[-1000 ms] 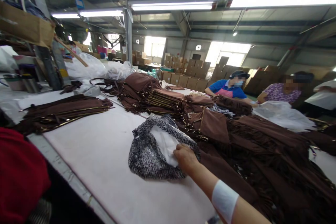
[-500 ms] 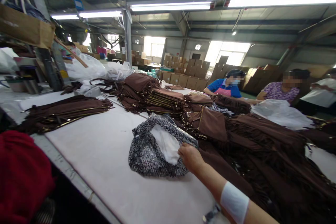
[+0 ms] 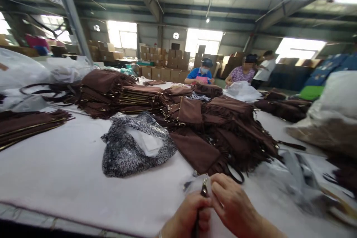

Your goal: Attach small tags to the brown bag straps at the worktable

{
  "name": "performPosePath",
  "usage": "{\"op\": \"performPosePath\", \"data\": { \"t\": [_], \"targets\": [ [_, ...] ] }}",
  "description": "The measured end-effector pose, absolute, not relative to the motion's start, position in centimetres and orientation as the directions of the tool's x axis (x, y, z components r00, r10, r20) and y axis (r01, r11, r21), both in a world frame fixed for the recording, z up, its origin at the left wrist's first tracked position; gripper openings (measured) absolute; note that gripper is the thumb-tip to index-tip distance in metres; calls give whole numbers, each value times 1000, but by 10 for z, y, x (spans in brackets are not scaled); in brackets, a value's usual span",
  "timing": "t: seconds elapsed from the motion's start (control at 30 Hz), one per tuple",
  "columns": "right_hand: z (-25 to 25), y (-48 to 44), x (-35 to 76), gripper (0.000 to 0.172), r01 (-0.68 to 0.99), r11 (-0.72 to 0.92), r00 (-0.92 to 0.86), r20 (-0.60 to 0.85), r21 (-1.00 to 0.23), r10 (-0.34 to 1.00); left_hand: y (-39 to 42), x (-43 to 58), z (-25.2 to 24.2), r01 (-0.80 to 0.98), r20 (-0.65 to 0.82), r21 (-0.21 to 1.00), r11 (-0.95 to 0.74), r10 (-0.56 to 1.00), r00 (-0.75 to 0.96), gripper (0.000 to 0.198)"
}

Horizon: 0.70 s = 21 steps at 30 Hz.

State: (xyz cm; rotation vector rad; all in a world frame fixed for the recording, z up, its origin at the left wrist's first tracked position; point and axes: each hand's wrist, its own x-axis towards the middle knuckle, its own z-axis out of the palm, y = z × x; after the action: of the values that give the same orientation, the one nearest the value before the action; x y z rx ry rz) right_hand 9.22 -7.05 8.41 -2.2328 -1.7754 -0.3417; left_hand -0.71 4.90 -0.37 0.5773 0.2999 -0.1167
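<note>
Near the front edge of the table, my left hand (image 3: 189,212) is wrapped round a dark brown strap (image 3: 204,192) whose metal clasp points up out of the fist. Right beside it, my right hand (image 3: 234,202) is closed, its fingertips pinching a thin whitish, translucent wrap (image 3: 198,183) around the clasp; whether this is plastic or tissue I cannot tell. Beyond my hands to the left lies a black-and-white patterned plastic bag (image 3: 119,158) with white paper (image 3: 150,143) in its opening. Brown fringed bags (image 3: 200,150) are heaped just past my fingers.
Stacked brown bags with zippers (image 3: 139,98) stand farther back. Clear plastic (image 3: 279,178) lies to the right, below a large full plastic sack (image 3: 329,115). Two people (image 3: 200,74) work across the table, and another stands behind them. Cardboard boxes (image 3: 175,61) line the back.
The view has swung right. My right hand has let go of the white paper in the patterned bag. Both hands are now together at the strap and its wrap, nearer to me.
</note>
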Motion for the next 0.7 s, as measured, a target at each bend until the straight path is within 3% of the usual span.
{"op": "performPosePath", "data": {
  "t": [0.1,0.2,0.3,0.47,0.57,0.63,0.7],
  "targets": [
    [81,-117,87,30,962,-223,268,371,-161,889,46,-10,7,214,-302,377,901,-99,948,40],
    [69,-146,76,36,962,-161,230,336,-220,914,37,-4,12,265,-439,371,890,-83,895,47],
    [61,-161,63,36,959,-47,130,290,-279,948,23,5,15,256,-556,565,785,133,821,50],
    [75,-182,63,17,864,-6,99,158,-503,982,11,8,25,179,-393,838,515,342,854,41],
    [84,-180,86,12,693,-182,340,93,-697,936,6,7,28,191,-363,887,420,379,851,40],
    [80,-165,103,25,550,-324,568,60,-770,821,1,8,29,187,-350,894,408,374,859,44],
    [70,-143,114,41,408,-401,656,-42,-820,753,-4,9,30,153,-300,912,381,362,883,47]
  ]
}}
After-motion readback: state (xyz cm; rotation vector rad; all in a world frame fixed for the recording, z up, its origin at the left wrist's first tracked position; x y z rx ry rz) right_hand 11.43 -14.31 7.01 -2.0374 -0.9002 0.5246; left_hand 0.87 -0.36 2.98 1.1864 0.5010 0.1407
